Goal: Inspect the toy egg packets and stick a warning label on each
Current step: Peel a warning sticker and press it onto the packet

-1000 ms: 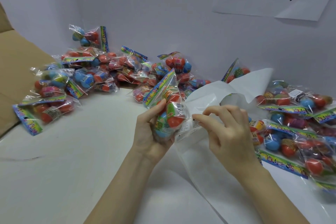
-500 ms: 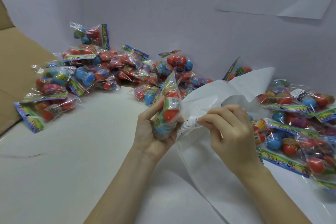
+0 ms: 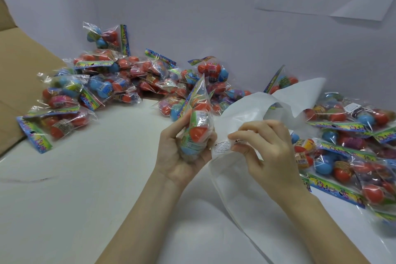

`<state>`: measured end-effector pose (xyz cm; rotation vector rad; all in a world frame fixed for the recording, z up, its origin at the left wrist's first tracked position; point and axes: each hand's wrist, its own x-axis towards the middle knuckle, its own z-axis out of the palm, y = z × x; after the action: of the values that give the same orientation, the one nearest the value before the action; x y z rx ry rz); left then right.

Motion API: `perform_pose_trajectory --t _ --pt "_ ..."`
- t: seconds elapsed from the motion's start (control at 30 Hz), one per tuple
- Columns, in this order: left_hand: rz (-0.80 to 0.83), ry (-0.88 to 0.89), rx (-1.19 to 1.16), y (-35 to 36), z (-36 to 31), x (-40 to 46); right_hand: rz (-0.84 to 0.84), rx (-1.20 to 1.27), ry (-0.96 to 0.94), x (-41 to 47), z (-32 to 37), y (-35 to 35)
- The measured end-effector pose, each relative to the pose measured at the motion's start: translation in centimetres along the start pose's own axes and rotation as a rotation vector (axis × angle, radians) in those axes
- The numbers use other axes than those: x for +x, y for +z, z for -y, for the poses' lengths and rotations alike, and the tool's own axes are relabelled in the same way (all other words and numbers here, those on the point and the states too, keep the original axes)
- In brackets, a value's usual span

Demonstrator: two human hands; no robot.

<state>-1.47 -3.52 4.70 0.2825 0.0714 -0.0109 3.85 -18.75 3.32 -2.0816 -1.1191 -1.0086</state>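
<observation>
At the left edge, a flat brown cardboard flap [image 3: 19,75]. Beside it, crinkly clear packets [image 3: 107,83] of glossy round eggs heap along the back wall. Centre frame, the left hand [image 3: 182,152] wraps around one upright packet [image 3: 198,122], orange egg showing. The right hand [image 3: 272,152] pinches a small white warning label [image 3: 221,147] on the smooth backing sheet [image 3: 246,188], touching the packet. More packets [image 3: 353,146] crowd the right.
</observation>
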Motion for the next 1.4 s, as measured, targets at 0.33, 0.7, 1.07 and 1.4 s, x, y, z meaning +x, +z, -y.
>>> perform_pose_trajectory --t 0.33,0.7,1.07,1.4 --pt "-0.107 0.009 0.2 0.1 -0.1 -0.2 0.084 0.019 0.0 0.1 0.0 -0.2" --pt "-0.17 0.056 0.209 0.0 0.1 0.3 0.085 -0.044 -0.051 0.0 0.0 -0.6" --pt "-0.274 0.365 0.397 0.1 -0.4 0.7 0.084 0.306 0.266 -0.2 0.2 -1.3" --pt "-0.212 0.583 0.726 0.5 -0.8 -0.1 -0.224 0.643 0.523 1.1 -0.1 -2.4"
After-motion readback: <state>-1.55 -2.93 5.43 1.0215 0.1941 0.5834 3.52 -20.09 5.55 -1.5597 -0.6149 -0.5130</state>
